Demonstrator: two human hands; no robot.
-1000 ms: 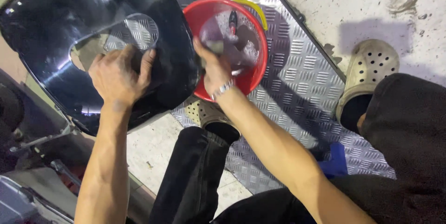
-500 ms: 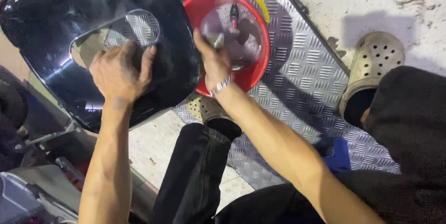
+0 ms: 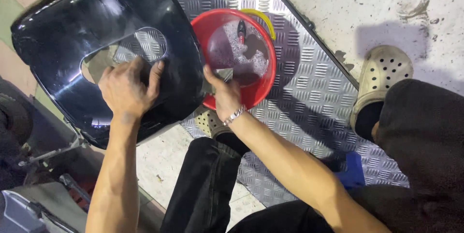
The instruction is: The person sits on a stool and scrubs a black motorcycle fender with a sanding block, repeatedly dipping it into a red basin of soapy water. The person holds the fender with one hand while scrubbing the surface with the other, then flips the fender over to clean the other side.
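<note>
My left hand [image 3: 126, 88] grips a large glossy black plastic panel [image 3: 72, 35] at the edge of its round cutout, holding it tilted above the floor. My right hand [image 3: 223, 92], with a metal bracelet at the wrist, is over the near rim of a red basin [image 3: 203, 28] and holds a small grey sheet, probably sandpaper [image 3: 224, 73]. The basin holds dark soapy water, and a red-handled tool [image 3: 241, 31] lies in it. A yellow hose [image 3: 264, 20] curls along the basin's far rim.
The basin stands on a ridged metal floor plate [image 3: 309, 93] beside rough concrete [image 3: 348, 6]. My feet wear pale perforated clogs [image 3: 382, 76]. A low blue stool [image 3: 352, 171] is under me. Machine parts lie at the lower left [image 3: 29, 165].
The view has shifted slightly. My right hand has drawn back a little from the water toward the basin's near rim. My left hand keeps its grip on the panel.
</note>
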